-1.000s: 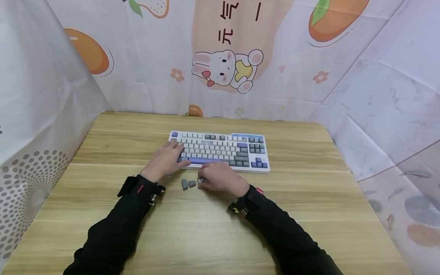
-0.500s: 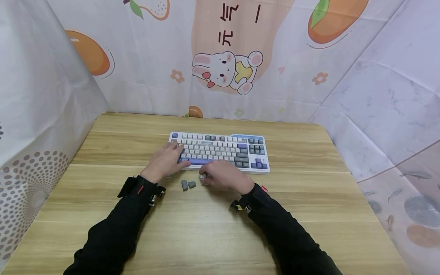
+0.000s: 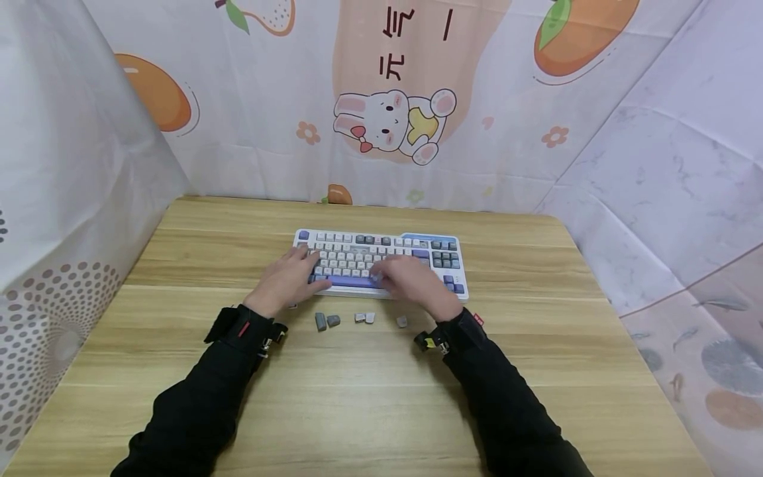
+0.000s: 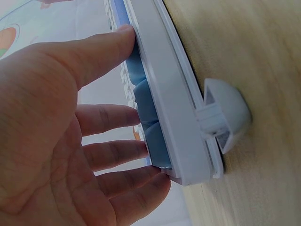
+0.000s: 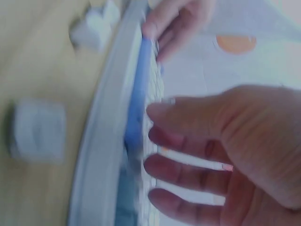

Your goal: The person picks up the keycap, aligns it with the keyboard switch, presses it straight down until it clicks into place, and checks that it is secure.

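Observation:
A white keyboard (image 3: pixel 390 289) with white, grey and purple keys lies on the wooden table. My left hand (image 3: pixel 285 278) rests over its left end, thumb on the front row by the purple spacebar (image 3: pixel 352 281), fingers loosely straight against the left keys. Over the front row right of centre is my right hand (image 3: pixel 411 281), its thumb and index finger pinching a small light keycap (image 5: pixel 168 100), mostly hidden by the fingers. The other right fingers (image 5: pixel 174 169) are loosely bent above the keys.
In front of the keyboard lie two grey keycaps (image 3: pixel 320 322), a pair of light keycaps (image 3: pixel 365 318) and a single light keycap (image 3: pixel 402 322). Another white keycap (image 4: pixel 228 115) sits against the front edge near my left hand. A printed cloth (image 3: pixel 256 132) hangs behind the table.
My right hand has lifted a light keycap from the table and moved right and forward over the keyboard, uncovering the loose light keycaps. My left hand has stayed in place.

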Demonstrator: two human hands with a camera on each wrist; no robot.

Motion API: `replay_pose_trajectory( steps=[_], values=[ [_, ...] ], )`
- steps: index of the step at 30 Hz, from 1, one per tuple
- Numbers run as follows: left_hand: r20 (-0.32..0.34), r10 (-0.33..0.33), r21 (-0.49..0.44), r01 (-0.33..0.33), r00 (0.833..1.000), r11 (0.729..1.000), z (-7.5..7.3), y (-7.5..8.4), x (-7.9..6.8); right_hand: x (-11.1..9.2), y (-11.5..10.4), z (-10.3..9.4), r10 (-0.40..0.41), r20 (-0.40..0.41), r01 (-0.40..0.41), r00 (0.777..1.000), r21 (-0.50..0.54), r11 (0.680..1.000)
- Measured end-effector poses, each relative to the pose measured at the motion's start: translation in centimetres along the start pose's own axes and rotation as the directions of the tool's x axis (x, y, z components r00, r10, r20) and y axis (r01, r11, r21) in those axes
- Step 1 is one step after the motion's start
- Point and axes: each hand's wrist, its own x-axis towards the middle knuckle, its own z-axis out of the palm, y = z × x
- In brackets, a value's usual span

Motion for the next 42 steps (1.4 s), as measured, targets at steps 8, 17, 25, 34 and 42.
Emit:
replay_pose_trajectory(
  steps=[8,17,25,34,42],
  values=[
    [0.000,-0.001,-0.011,0.001,1.000,1.000,-0.1,0.1,-0.1,-1.2,3.6,-0.8,0.158,-0.132,-0.164,0.979,-0.042,0.985],
    [-0.007,0.002,-0.011,-0.002,1.000,1.000,-0.2,0.1,-0.2,-1.4,4.8,-0.7,0.189,-0.139,-0.192,0.972,-0.007,0.981],
    [-0.011,0.012,0.004,-0.012,1.000,1.000,-0.1,0.1,-0.1,-1.6,5.7,-1.1,0.227,-0.133,-0.223,0.965,0.042,0.974],
    [-0.017,0.012,-0.006,-0.012,1.000,1.000,0.1,0.0,-0.1,-1.1,5.8,-0.7,0.281,-0.136,-0.273,0.950,0.076,0.959],
    [-0.011,0.008,-0.006,-0.008,1.000,1.000,0.1,-0.1,0.0,-1.4,5.3,-1.1,0.269,-0.098,-0.261,0.958,0.092,0.961]
  ],
)
